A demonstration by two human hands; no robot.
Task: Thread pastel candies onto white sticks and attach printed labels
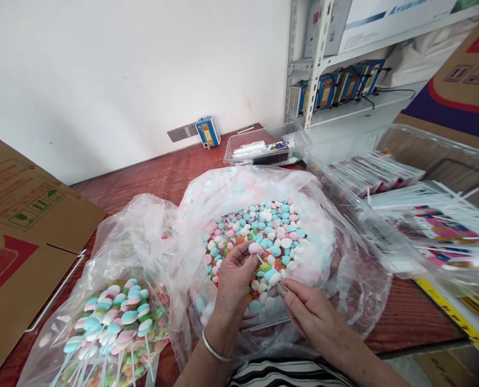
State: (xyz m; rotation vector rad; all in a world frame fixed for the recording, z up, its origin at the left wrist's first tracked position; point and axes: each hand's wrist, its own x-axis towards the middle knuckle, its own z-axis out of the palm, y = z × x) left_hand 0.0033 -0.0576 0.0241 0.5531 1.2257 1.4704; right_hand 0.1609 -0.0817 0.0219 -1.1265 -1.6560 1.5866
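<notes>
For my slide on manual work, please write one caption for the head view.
Left hand holds a pink candy on a stick above a bag of candies; right hand reaches in.

A dark red wooden table [151, 174] stands against the white wall and carries everything. In its middle lies an open clear plastic bag of loose candies [263, 236], and just beside it, at the near left, a second clear bag of finished lollipops [114, 322] with white sticks; a flat cardboard box [17, 236] rests on the left edge. At the back sits a small clear tray [267, 145] with white items inside, near a blue device [208, 131] at the wall, and on the right a large clear container of printed wrappers [416, 209].
</notes>
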